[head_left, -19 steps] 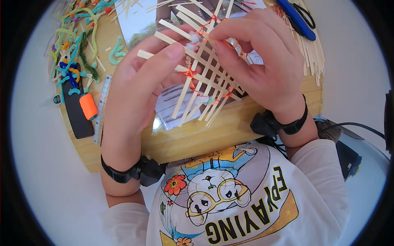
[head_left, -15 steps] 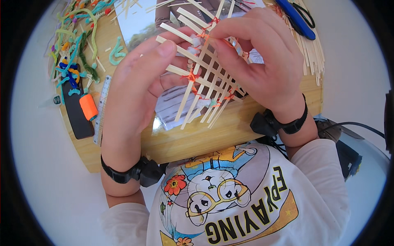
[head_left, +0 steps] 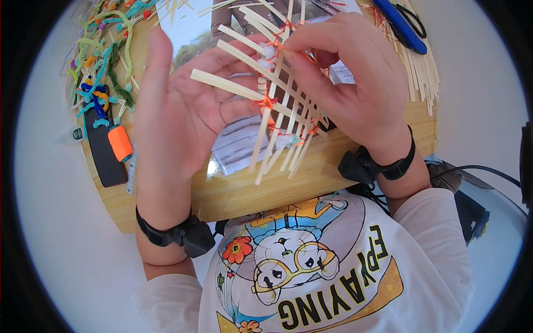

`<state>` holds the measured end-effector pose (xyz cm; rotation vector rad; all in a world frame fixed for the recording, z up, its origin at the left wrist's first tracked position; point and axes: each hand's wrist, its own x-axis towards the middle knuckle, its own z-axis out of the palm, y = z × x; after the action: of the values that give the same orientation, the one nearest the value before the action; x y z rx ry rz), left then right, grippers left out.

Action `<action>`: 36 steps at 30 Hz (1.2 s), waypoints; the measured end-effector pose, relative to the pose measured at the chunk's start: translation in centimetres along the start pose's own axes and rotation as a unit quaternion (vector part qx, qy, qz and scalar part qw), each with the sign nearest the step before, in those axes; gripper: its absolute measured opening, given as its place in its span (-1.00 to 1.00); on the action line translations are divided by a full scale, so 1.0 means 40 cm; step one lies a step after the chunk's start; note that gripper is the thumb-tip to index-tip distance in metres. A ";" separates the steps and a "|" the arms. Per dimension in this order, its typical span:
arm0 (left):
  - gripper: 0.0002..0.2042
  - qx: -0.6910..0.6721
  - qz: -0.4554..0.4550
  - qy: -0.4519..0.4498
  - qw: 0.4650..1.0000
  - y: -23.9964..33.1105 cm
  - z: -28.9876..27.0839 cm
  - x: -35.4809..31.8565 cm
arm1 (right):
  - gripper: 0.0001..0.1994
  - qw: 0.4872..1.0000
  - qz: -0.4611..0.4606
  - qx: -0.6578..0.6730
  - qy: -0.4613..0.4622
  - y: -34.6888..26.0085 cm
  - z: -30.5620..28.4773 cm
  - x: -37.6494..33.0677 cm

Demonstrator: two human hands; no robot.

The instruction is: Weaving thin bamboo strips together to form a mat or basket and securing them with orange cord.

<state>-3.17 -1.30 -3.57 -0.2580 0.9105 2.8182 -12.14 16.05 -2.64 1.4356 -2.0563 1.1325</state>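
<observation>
A criss-cross grid of thin pale wooden sticks [head_left: 277,102], tied at the crossings with little bits of orange thread, is up in the air between the two hands, above the round light wooden surface [head_left: 250,191]. The right hand [head_left: 355,89] is on the right side of the stick grid. Its thumb and first fingers pinch the grid near the top, right by one of the orange knots, and the rest of the hand curls over the sticks on that side. The left hand [head_left: 183,111] is on the left side of the grid. It is open, with the palm facing up and the fingers spread out flat. It is not gripping anything. The long ends of some sticks reach out over its palm, and its fingers sit behind the upper part of the grid, but it is hard to tell how much they touch it. The bottom ends of the sticks point down toward the person's chest. Under the grid lies a clear plastic bag with white paper [head_left: 244,147] inside. Far to the left lies a messy pile of colourful fuzzy wires [head_left: 102,61], and just below it an orange and black cutter knife [head_left: 114,147]. At the top right lies a bundle of loose pale sticks [head_left: 419,72] with blue-handled scissors [head_left: 402,25] on top.
</observation>
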 end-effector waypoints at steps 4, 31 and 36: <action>-0.59 -0.029 -0.043 -0.010 0.999 -0.010 -0.021 0.000 | -0.83 1.000 0.019 0.012 -0.004 0.002 0.003 -0.009; -0.51 0.125 0.048 0.059 0.989 -0.006 0.003 -0.011 | -0.83 0.999 -0.032 0.025 -0.029 0.022 0.002 -0.017; -0.57 0.312 0.065 0.111 0.941 -0.018 -0.004 -0.007 | -0.83 0.999 -0.028 0.022 -0.037 0.016 -0.011 -0.012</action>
<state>-2.75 -0.85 -4.04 -0.4369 1.8617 2.4637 -12.60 16.80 -2.96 1.5685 -2.0385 1.1245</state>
